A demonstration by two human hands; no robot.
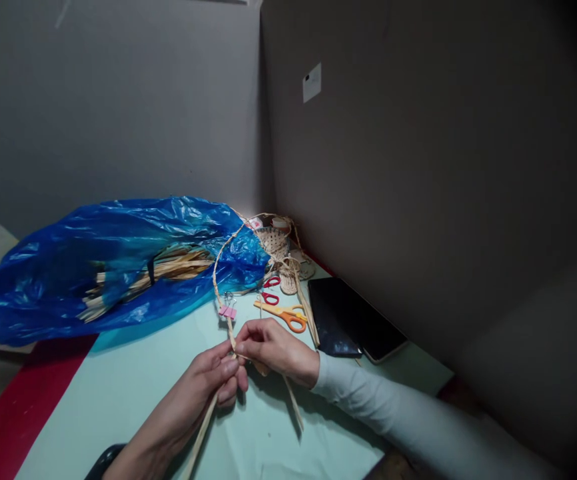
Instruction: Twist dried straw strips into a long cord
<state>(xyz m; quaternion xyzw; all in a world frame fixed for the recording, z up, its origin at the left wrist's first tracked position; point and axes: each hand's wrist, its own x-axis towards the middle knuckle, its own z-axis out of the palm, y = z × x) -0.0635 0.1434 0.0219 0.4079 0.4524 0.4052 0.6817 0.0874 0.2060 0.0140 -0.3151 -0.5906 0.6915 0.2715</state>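
Both hands meet at the near end of a pale braided straw cord (216, 270). My left hand (213, 377) pinches the strands between thumb and fingers, and a loose straw strand (201, 433) hangs below it toward me. Beside it, my right hand (271, 350) pinches the cord at the same spot, with another strand (293, 403) sticking out beneath the palm. A pink binder clip (227, 312) grips the cord just beyond my fingertips. From there the cord loops up over the blue bag and round to the right. The exact crossing of the strands is hidden by my fingers.
A blue plastic bag (133, 220) with a straw bundle (183, 263) lies at the left. Orange scissors (293, 320), red-handled scissors (271, 298), a woven basket (272, 241) and a black tablet-like slab (368, 320) are at the right. Grey partitions (368, 167) stand behind the table (133, 393).
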